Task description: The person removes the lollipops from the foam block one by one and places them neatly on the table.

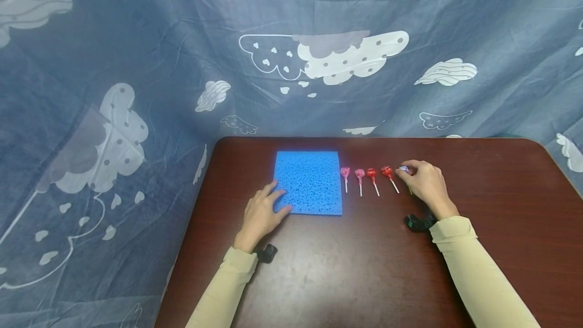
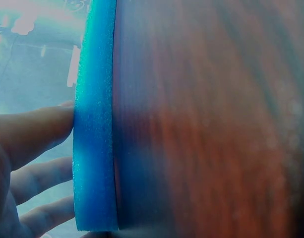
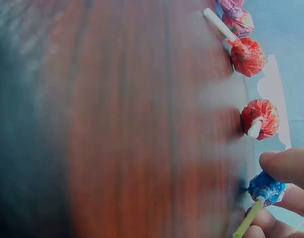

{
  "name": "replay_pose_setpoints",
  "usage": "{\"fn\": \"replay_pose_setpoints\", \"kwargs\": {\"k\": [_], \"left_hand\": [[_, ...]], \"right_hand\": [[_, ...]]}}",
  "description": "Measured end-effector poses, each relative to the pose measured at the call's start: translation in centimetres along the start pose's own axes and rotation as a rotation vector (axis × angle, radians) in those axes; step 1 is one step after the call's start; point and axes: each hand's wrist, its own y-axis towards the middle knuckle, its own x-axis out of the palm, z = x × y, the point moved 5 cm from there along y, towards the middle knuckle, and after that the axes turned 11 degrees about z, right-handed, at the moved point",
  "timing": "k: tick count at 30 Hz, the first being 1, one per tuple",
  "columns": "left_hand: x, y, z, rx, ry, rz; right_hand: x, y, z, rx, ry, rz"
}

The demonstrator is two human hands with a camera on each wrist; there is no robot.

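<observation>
At the right end of a row of lollipops, my right hand [image 1: 428, 182] pinches a blue-wrapped lollipop [image 3: 266, 189] by its head. Its yellow-green stick points toward the near side, and part of the wrapper is hidden by the fingers. Beside it lie two red lollipops [image 1: 387, 171], then two pink ones [image 1: 360, 173] farther left. My left hand [image 1: 260, 216] rests at the left edge of a square blue foam sheet [image 1: 309, 181], its fingers extended and touching the top and the near corner. The left wrist view shows the sheet's thick side edge [image 2: 95, 124].
Both hands work over a dark brown wooden table [image 1: 337, 262] with rounded far corners. Behind it and to the left hangs a blue cloth [image 1: 282, 9] printed with clouds. The row of lollipops starts close to the sheet's right edge.
</observation>
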Motion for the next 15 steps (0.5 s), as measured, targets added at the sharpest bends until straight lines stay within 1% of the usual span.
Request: {"fn": "replay_pose_setpoints", "kwargs": {"k": [15], "left_hand": [[0.11,0.02,-0.04,-0.002,-0.001,-0.001]], "right_hand": [[-0.04,-0.05,-0.15,0.002,0.006,0.002]]}}
